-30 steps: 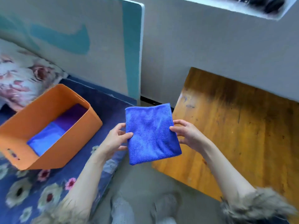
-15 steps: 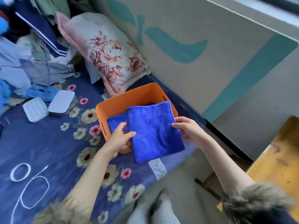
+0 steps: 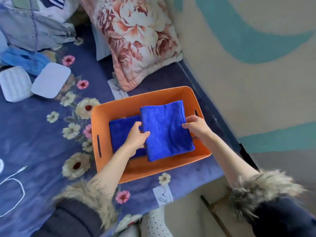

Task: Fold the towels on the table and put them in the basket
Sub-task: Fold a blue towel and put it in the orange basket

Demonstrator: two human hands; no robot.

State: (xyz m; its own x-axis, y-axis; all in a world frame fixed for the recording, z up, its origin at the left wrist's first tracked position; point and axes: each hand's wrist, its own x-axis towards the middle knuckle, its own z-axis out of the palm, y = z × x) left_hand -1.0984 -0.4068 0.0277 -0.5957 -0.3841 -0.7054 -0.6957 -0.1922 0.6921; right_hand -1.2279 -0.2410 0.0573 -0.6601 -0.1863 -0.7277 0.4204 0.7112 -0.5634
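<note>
- The orange basket (image 3: 109, 159) sits on a bed with a flowered blue cover (image 3: 42, 139), just in front of a floral pillow (image 3: 136, 40).
- Inside the basket lies a folded dark blue towel (image 3: 121, 132), toward its left side.
- A second folded blue towel (image 3: 165, 130) is held over the basket, overlapping the first one's right edge.
- The left hand (image 3: 136, 139) has a pinching grip on that towel's left edge.
- The right hand (image 3: 196, 125) has its grip closed on the right edge.
- Two white boxes (image 3: 34, 82) lie well left of the basket.
</note>
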